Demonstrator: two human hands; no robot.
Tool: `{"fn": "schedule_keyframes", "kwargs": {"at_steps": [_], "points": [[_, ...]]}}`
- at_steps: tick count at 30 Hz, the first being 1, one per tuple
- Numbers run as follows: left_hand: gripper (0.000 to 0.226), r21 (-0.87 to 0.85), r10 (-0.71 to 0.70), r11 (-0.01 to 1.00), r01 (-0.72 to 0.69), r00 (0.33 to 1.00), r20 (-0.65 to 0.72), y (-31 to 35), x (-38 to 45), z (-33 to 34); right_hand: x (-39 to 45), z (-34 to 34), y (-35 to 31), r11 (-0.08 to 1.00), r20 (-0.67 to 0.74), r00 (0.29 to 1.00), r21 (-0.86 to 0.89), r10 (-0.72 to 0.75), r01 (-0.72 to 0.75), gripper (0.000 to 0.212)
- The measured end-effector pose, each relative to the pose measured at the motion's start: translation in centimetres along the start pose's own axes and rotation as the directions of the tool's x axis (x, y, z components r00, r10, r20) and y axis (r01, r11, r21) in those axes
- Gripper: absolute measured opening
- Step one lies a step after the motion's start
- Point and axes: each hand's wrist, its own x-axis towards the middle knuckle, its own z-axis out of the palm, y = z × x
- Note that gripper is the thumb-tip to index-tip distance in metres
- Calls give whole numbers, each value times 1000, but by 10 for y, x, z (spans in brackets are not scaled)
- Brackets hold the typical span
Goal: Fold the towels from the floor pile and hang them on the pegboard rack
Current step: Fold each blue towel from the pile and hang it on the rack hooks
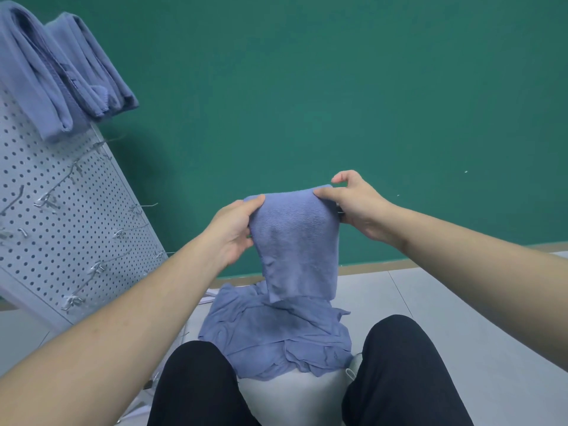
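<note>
Head: both hands (233, 229) (356, 207) hold towel (295, 241); no writing legible.

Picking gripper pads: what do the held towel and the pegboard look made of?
Held towel: soft blue terry or microfibre, judging by its nubby matte pile and limp drape. Pegboard: probably painted sheet metal, pale grey with regular punched holes and wire hooks; it could be plastic.

Staged workroom (green wall (338, 87), pegboard rack (76, 210))

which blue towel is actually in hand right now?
The folded towel held up by both hands; the others hang on the pegboard rack or lie in the floor pile.
</note>
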Motion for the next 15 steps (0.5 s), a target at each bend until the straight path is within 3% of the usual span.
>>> {"fn": "schedule_keyframes", "kwargs": {"at_steps": [5, 11, 15], "points": [[8, 36, 23, 999, -23, 1000, 12, 6, 4, -10, -1, 2, -7, 976, 81, 990, -173, -118, 130, 31], [31, 32, 58, 998, -60, 997, 46, 17, 0, -16, 1, -2, -11, 980, 172, 983, -176, -66, 97, 45], [32, 138, 49, 988, -70, 987, 152, 21, -1, -18, -3, -3, -11, 989, 160, 986, -130, -44, 66, 24]]}}
